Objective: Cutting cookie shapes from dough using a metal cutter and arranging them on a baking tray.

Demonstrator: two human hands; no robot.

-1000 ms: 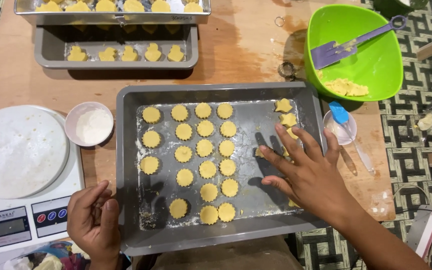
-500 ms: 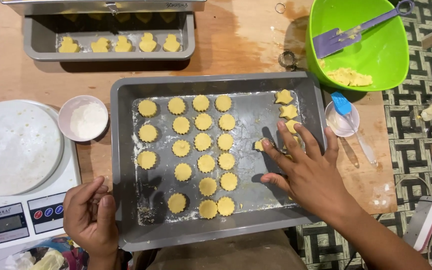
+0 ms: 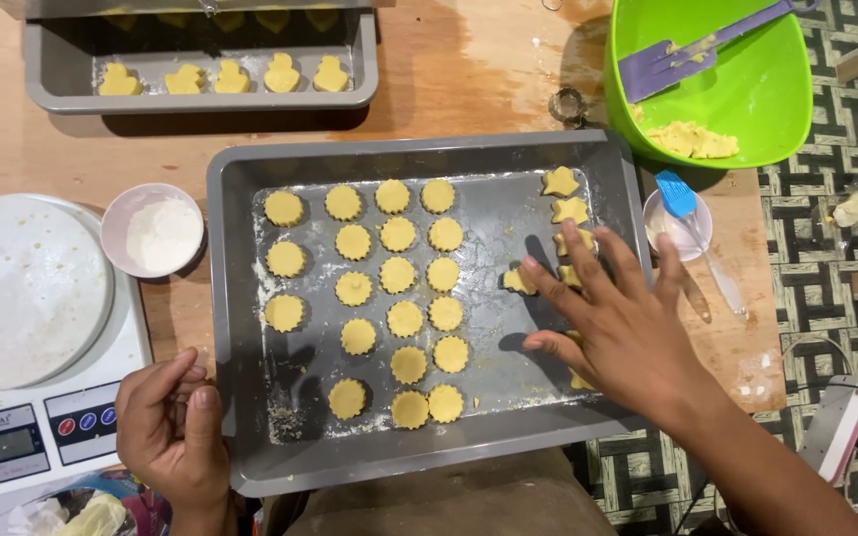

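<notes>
At the far left of our counter (image 3: 469, 89) sits a white kitchen scale (image 3: 32, 328) with its round plate, and just at its two o'clock a small bowl of flour (image 3: 152, 230). Our left hand (image 3: 173, 429) rests at about seven o'clock of the grey baking tray (image 3: 240, 328), fingers curled loosely inward with nothing clearly in them, its thumb touching the tray's rim. On the tray the round scalloped cookies (image 3: 377, 296) lie in rows, close together but mostly apart. Our right hand (image 3: 620, 326) lies flat and spread over the tray's right part, fingers reaching toward ten o'clock, the fingertips on or just beside a star-shaped cookie (image 3: 520, 282); it grips nothing that we can see, and several star pieces are hidden beneath the palm. We judge the risk is there: soft dough under a flat hand could be squashed or smeared, and a nudged piece could slide into its neighbour. Beyond, at twelve o'clock, a second tray (image 3: 201, 94) holds more shaped pieces; at one o'clock a green bowl (image 3: 757, 99) holds leftover dough and a purple scraper (image 3: 677, 60), with a blue pastry brush (image 3: 682, 203) in a small cup just below.
</notes>
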